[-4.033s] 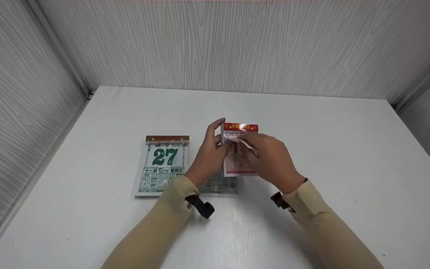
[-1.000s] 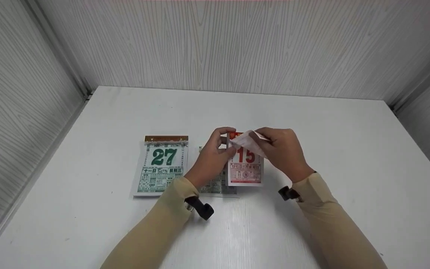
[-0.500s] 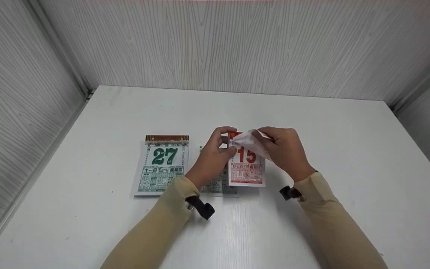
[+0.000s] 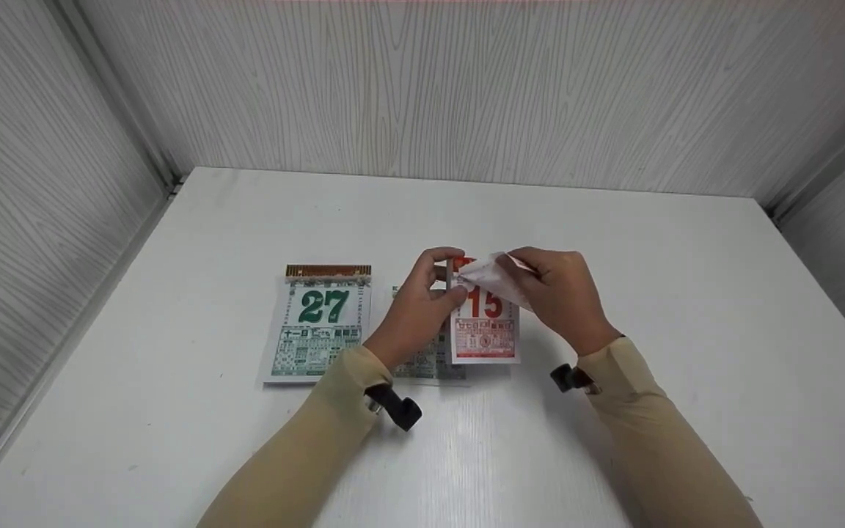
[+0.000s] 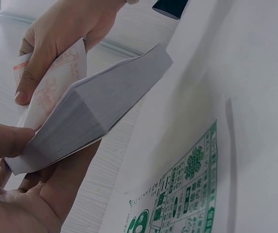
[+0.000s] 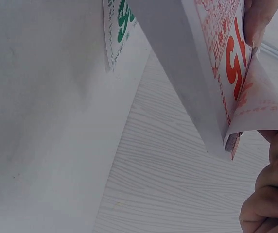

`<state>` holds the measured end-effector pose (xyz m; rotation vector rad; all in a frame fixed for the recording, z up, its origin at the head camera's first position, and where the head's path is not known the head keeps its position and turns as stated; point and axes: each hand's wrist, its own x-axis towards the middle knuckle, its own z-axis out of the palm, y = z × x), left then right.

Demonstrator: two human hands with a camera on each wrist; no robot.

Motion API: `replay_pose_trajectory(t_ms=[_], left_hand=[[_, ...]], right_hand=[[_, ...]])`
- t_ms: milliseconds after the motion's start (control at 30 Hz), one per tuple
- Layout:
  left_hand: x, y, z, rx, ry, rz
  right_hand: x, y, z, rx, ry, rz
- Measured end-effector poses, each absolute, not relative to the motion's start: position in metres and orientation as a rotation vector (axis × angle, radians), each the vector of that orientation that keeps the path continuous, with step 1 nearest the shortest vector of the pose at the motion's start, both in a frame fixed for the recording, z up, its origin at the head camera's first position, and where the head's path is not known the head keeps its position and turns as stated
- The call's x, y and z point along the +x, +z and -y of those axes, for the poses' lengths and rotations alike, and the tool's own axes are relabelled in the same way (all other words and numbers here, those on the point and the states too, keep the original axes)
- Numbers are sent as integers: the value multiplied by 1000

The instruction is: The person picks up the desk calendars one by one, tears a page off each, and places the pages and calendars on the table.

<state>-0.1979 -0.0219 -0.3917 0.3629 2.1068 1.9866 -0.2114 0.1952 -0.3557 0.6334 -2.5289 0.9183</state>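
Note:
My left hand (image 4: pixel 415 308) grips the left edge of a small tear-off calendar (image 4: pixel 485 343), thumb on its front, fingers behind. The calendar has a red top band and a large red 15, and its thick block of pages (image 5: pixel 105 97) shows in the left wrist view. Between thumb and fingers, my right hand (image 4: pixel 568 297) pinches a thin page (image 4: pixel 492 279) that is peeled up across the upper part of the pad. In the right wrist view this page (image 6: pixel 263 104) curves away near the calendar's top end, still meeting the pad there.
A larger tear-off calendar (image 4: pixel 322 345) with a green 27 and a brown top band lies on the white table (image 4: pixel 650 308) to the left. A loose green-printed sheet (image 4: pixel 430 365) lies beside it, partly covered by my left hand and the small calendar. Wood-grain panels (image 4: pixel 422 95) enclose the table.
Over four seconds the small calendar has shifted slightly right and down. My right hand has drawn the page right, uncovering the red 15. The last half second shows hardly any motion.

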Motion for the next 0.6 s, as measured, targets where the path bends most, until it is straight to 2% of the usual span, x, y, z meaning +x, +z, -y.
replay_pose_trajectory(t_ms=[600], left_hand=[[-199,-393,24,426,1998,-2054]], right_hand=[[-212,-355,-197,669,919,2475]])
